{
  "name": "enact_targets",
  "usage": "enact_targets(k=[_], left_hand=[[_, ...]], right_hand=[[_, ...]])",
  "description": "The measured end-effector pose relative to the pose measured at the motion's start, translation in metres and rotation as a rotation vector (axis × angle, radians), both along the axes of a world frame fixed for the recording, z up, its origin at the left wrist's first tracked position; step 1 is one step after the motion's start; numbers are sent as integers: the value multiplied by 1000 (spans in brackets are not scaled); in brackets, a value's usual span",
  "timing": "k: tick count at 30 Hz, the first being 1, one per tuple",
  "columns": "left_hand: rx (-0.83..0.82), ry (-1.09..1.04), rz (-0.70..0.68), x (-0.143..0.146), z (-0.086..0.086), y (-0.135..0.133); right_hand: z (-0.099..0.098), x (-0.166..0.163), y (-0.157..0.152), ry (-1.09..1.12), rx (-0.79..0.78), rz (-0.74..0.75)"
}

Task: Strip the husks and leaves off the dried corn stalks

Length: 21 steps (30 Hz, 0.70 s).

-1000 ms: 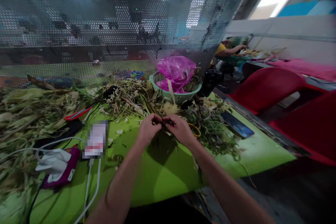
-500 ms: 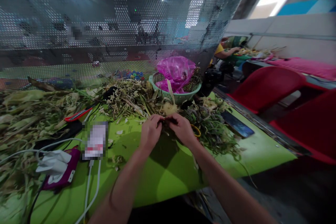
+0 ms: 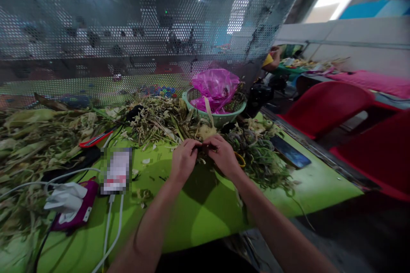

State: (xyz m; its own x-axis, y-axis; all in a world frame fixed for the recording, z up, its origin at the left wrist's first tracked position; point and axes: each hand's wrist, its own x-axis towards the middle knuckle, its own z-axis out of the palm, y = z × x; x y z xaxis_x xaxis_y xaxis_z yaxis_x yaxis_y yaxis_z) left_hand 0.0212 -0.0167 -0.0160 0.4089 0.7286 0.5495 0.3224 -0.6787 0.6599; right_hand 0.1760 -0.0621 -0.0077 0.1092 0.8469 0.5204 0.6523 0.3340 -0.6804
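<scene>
A small dark piece [image 3: 202, 146], too blurred to identify, sits over the near middle of a green counter [image 3: 195, 217], pinched between the fingertips of a worker's left hand [image 3: 185, 160] and right hand [image 3: 222, 156], which almost meet around it and hide most of its shape. Both forearms run out of view at the bottom. A yellow loop [image 3: 240, 160] is partly covered by the right hand; the screen of a device [image 3: 117, 170] at left is pixelated, and the heap of dried leaves [image 3: 28, 136] beyond it is cut off by the left edge. People behind the perforated metal panel [image 3: 128, 42] are only dark blurs.

One pale green basket [image 3: 221, 118] holds one magenta plastic bag [image 3: 214, 82], with a tan fibrous tuft [image 3: 206, 131] just in front of it. Also on the counter: one red cutter [image 3: 96, 140], one purple tissue pack [image 3: 91, 200] with white tissue pulled up, and one dark phone [image 3: 291, 151] beside a tangle of green strands [image 3: 264, 160].

Leaf scraps dot the counter's glossy top, and the panel rises along its far side. To the right stand two red chairs [image 3: 326, 102], the nearer one cropped by the frame, before a pale wall [image 3: 349, 45]; farther off, a person in a yellow sleeve [image 3: 268, 60] is partly visible.
</scene>
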Motion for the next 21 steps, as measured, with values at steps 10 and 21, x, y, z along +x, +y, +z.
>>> enact_targets(k=[10,21], left_hand=[[-35,35,81,0,-1,0],[-288,-68,42,-5,-2,17]], right_hand=[[11,-11,-9,-364,99,-127],[4,-2,-9,-254,-10,-172]])
